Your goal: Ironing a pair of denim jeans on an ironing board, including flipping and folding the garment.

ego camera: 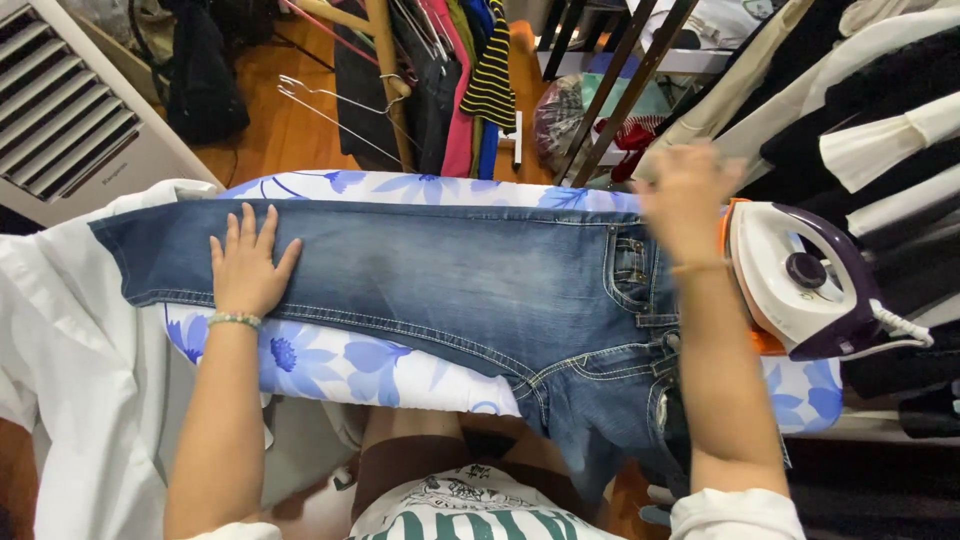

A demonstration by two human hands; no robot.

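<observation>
A pair of blue jeans (450, 280) lies flat along an ironing board with a white and blue flower cover (340, 365). My left hand (247, 265) rests palm down on the leg of the jeans, fingers spread, a bead bracelet on the wrist. My right hand (688, 195) is blurred above the waistband end, raised off the cloth, fingers apart and holding nothing. Just right of it a white and purple steam iron (800, 280) stands upright on the board's end, apart from the hand.
A white garment (70, 350) hangs over the board's left end. A white air-conditioner unit (70, 110) stands at the far left. Clothes on hangers (450, 70) crowd a rack behind the board, and more garments (880, 120) hang at the right.
</observation>
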